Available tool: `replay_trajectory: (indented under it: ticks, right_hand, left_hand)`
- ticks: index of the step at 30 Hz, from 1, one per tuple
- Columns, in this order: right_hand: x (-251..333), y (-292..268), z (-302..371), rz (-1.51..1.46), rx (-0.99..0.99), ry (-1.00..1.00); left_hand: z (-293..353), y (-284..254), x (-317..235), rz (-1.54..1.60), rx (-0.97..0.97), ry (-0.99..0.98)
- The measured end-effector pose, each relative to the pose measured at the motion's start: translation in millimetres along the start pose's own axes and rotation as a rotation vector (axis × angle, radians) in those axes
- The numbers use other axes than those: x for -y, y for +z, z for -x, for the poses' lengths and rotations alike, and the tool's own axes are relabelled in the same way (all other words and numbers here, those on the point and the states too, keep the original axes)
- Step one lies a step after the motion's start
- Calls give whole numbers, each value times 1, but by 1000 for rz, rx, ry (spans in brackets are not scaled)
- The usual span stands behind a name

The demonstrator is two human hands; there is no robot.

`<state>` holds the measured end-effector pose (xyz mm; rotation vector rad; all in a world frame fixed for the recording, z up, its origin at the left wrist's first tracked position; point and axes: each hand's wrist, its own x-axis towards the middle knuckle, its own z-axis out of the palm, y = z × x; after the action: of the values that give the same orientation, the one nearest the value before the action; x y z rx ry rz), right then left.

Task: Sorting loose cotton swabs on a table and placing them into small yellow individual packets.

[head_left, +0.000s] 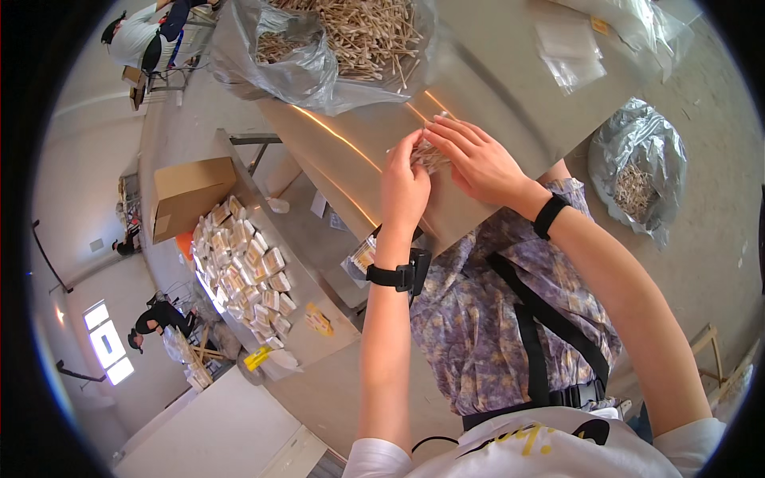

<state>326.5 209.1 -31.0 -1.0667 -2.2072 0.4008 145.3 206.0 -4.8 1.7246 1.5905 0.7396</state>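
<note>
A: Where's the swab bundle (431, 158) sitting?

B: Betw. both hands, over the near part of the metal table (510, 107). L hand (406, 179) is curling round its left side; R hand (480, 165) is lying across its right, fingers tog. & slightly bent. Both are gripping it, AFAICT. Can't tell if it's bagged.

A: Risks?

B: Uneven squeeze could be skewing sticks or spilling some; nr. edge is close, so strays could be dropping to the floor. Far-left, the open bag (293, 82) is holding a loose swab pile (362, 36); a knock could be scattering those.

A: Labels, writing?

B: Packs (247, 255) on the left side table (319, 346) are showing yellowish print, too small to read. White shirt (518, 430) is carrying yellow/black lettering, partly creased. No print visible on the far-right clear bags (570, 56).
</note>
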Motion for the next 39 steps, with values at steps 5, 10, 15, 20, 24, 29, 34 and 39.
replay_trajectory:
  ticks: [5,10,15,20,24,29,34,39]
  right_hand:
    - [-4,1,2,-29,-9,48]
    - [-10,6,2,-11,-45,-6]
    - [-12,8,4,-46,-58,-63]
    - [-8,12,3,-55,-107,-29]
    - [-12,9,4,-1,-73,-40]
    - [-14,7,4,5,-95,-25]
    - [-13,7,4,-33,-63,-90]
    - [-11,10,6,26,-65,-215]
  left_hand:
    - [10,3,-14,271,108,-14]
    - [22,-14,0,-74,-28,77]
    - [27,-12,3,-376,-54,171]
    - [28,-6,9,-312,-137,127]
    - [29,-10,17,-265,-203,123]
    - [28,-30,30,-308,-202,61]
    - [20,-49,41,-334,-271,-30]
    - [-2,-23,14,-150,-49,2]
